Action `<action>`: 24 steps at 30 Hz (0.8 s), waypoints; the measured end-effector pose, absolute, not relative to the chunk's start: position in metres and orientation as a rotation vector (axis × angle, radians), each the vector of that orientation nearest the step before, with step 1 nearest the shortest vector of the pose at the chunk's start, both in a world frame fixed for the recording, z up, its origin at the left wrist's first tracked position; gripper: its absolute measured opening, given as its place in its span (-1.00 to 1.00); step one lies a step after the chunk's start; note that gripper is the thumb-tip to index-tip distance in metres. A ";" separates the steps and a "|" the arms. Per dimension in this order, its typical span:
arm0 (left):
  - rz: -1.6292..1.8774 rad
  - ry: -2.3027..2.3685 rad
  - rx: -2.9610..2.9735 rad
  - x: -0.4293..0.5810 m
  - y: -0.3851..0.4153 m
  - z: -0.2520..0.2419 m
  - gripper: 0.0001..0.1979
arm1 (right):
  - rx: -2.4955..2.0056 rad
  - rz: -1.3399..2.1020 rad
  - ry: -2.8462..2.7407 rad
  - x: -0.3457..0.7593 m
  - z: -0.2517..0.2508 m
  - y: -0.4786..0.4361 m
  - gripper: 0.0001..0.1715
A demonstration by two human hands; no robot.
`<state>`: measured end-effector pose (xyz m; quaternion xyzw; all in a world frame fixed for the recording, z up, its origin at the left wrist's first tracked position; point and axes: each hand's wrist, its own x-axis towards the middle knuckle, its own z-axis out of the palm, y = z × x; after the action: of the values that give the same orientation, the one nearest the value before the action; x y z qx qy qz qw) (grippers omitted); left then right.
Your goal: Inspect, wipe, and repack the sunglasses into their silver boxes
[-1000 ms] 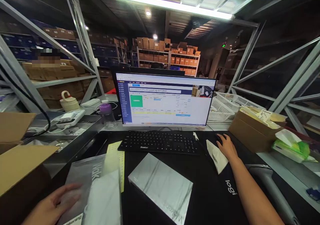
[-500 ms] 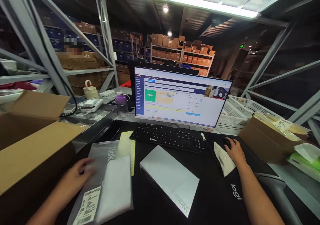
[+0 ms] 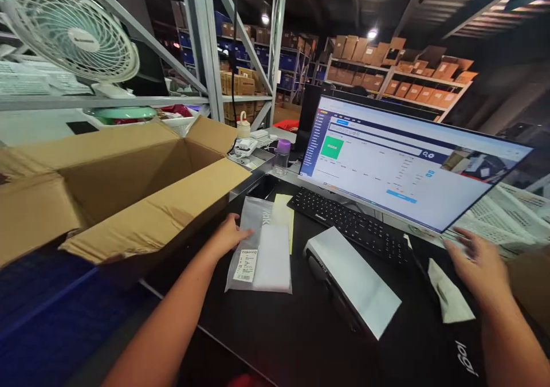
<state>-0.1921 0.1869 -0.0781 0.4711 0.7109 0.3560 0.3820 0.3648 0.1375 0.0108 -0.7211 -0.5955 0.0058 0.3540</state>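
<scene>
My left hand [image 3: 228,235] rests with fingers apart on the left edge of a frosted plastic bag [image 3: 272,255], which has a white label [image 3: 246,265] at its lower left. A white box [image 3: 354,281] lies slanted on the black desk mat, right of the bag. Beyond it are a black keyboard [image 3: 352,224] and a lit monitor [image 3: 387,163]. My right hand [image 3: 479,261] is at the right, fingers spread and slightly blurred, holding nothing visible. It is nearest to a crumpled pale wrapper [image 3: 449,295] and the monitor's lower right corner.
A large open cardboard box [image 3: 163,215] stands at the left, above a blue surface. Behind it are a fan [image 3: 81,37] and metal shelf posts. A purple-lidded bottle [image 3: 282,155] stands left of the monitor. White baskets [image 3: 502,209] are at the right.
The view has swung left, bringing in the fan and more of the cardboard box. My right hand has lifted from the mouse with fingers spread. The monitor page differs; its yellow row is gone.
</scene>
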 end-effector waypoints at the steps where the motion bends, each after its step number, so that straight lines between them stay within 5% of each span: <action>1: 0.884 1.783 1.225 -0.193 0.187 -0.079 -0.54 | -1.808 0.153 -1.633 0.334 0.017 0.129 -0.27; 3: 0.848 1.733 1.278 -0.195 0.188 -0.080 -0.64 | -1.659 0.379 -1.913 0.277 0.017 0.108 -0.29; 8: 0.823 1.740 1.441 -0.196 0.193 -0.074 -0.86 | -1.849 0.390 -2.359 0.187 0.001 0.065 0.33; 14: 0.776 1.809 1.635 -0.190 0.187 -0.051 -0.76 | -2.150 0.394 -2.095 0.172 0.010 0.057 0.36; 24: 0.730 2.018 1.703 -0.179 0.199 -0.044 -0.62 | -1.797 0.600 -1.494 0.206 0.007 -0.002 0.50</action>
<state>-0.1790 0.1989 -0.0440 0.6091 0.7217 0.2610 0.1998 0.2062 -0.0017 0.0071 -0.6959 -0.5784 0.2323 0.3566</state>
